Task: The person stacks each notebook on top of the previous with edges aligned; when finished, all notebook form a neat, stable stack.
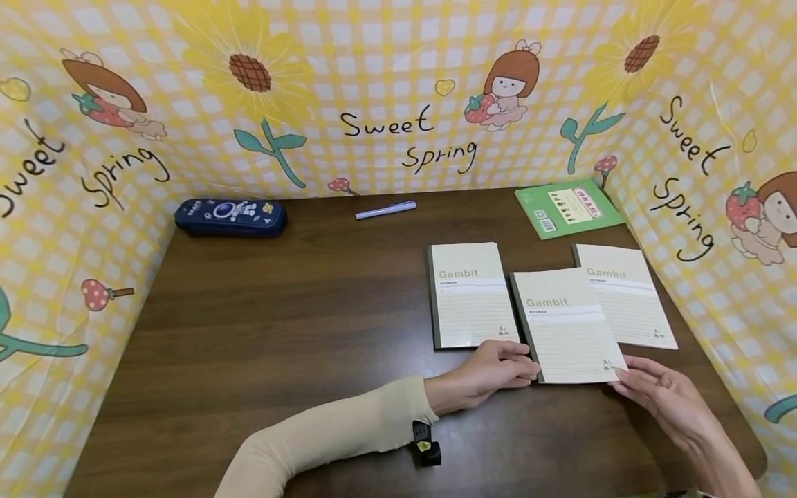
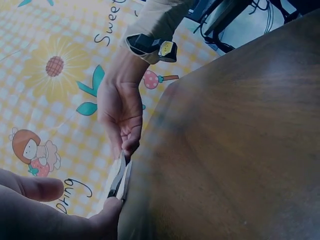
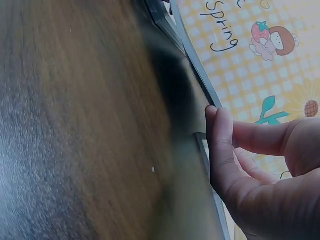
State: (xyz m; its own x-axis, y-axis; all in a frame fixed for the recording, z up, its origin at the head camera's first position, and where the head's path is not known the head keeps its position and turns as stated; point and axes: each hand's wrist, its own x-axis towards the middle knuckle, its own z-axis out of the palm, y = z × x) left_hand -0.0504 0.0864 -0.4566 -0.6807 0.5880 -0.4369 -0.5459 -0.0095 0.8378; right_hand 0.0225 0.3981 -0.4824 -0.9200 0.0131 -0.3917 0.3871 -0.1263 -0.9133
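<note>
A cream lined notebook (image 1: 566, 328) with a dark spine stands nearest the person. My left hand (image 1: 488, 373) has its fingertips against the lower end of that spine; none lie over the cover in the head view. In the left wrist view, one digit (image 2: 37, 189) stands apart from the notebook's edge. At the lower right corner, my right hand (image 1: 666, 398) pinches the notebook between thumb and fingers. A matching notebook (image 1: 473, 297) lies to its left. Another notebook (image 1: 629, 297) lies to the right, partly covered by the middle one.
Farther back on the brown table (image 1: 280, 332) are a dark blue pencil case (image 1: 233, 218), a lilac pen (image 1: 386, 210) and a green booklet (image 1: 568, 207). Yellow checked cloth (image 1: 386, 76) walls the back and both sides.
</note>
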